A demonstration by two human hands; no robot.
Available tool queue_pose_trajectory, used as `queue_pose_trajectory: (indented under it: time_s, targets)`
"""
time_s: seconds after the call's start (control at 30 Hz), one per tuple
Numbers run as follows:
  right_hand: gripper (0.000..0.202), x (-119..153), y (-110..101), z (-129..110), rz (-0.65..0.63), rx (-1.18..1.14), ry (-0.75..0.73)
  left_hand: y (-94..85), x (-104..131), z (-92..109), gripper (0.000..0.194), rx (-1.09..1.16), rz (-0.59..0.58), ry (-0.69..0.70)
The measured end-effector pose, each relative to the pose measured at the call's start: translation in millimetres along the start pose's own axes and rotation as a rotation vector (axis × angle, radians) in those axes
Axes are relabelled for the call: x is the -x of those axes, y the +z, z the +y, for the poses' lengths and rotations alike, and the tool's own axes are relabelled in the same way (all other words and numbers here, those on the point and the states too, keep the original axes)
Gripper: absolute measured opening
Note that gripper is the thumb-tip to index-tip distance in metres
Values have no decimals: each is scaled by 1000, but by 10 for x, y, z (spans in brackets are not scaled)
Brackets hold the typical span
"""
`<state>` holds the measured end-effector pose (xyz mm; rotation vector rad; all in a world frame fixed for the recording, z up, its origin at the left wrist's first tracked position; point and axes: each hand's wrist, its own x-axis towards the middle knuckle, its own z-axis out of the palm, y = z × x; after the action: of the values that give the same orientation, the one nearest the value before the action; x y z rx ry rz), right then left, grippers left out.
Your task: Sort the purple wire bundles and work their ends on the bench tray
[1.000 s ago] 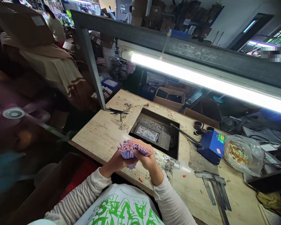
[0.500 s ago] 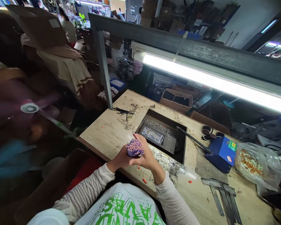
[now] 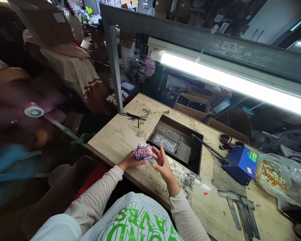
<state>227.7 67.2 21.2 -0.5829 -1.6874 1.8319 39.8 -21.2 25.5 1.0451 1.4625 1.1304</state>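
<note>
Left hand [image 3: 130,161] is closed around a bundle of purple wires [image 3: 142,154], near the middle of the frame and a bit below centre; I see their pinkish and whitish ends pointing up and fanning out at the top. Right hand [image 3: 163,164] is just right of the bundle, wide, fingers spread and curved; a few stray wires poke toward it, and I can't tell from here whether any fingertip touches them. Both hands are over the near edge of the pale, stained worktable [image 3: 107,137]. Centre right of them, a dark rectangular well [image 3: 199,165] is cut into the tabletop, with a metal-rimmed pan [image 3: 166,142] of silvery stuff inside and grey debris around it. A black rod [image 3: 212,150] slants from the well to a blue box [image 3: 240,165] at right, beside a clear plastic bag [image 3: 294,177] of orange and pale pieces. Dark flat metal bars [image 3: 243,211] overlap at lower right; thin black strips [image 3: 135,117] lie by the frame post [image 3: 116,73], left of the well. Small red bits [image 3: 157,191] dot the tabletop near the right forearm. Lit fluorescent tube [image 3: 228,82] runs across the upper right under a grey beam [image 3: 190,33]; blurred fan [image 3: 33,110] at far left, cardboard box [image 3: 45,26] upper left
</note>
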Motion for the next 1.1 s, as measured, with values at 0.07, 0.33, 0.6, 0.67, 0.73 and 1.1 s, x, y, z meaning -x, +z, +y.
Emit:
queue_pose_trajectory:
  time_s: [0.07, 0.33, 0.6, 0.67, 0.73, 1.1]
  targets:
    - [103, 9, 34, 63, 70, -7, 8, 52, -15, 15, 51, 5, 31, -39]
    - [62, -34, 451, 93, 86, 401, -126, 479, 51, 311, 56, 256, 341, -13]
    - [37, 20, 490, -238, -30, 377, -114, 332, 264, 912, 55, 177, -10, 168]
    - [38, 61, 506, -288, -30, 352, -106, 385, 290, 949, 46, 158, 31, 152]
    - [36, 92, 520, -318, -54, 340, -68, 451, 310, 951, 36, 95, 74, 157]
    - [18, 160, 393, -233, -157, 127, 177, 379, 276, 910, 72, 210, -32, 207]
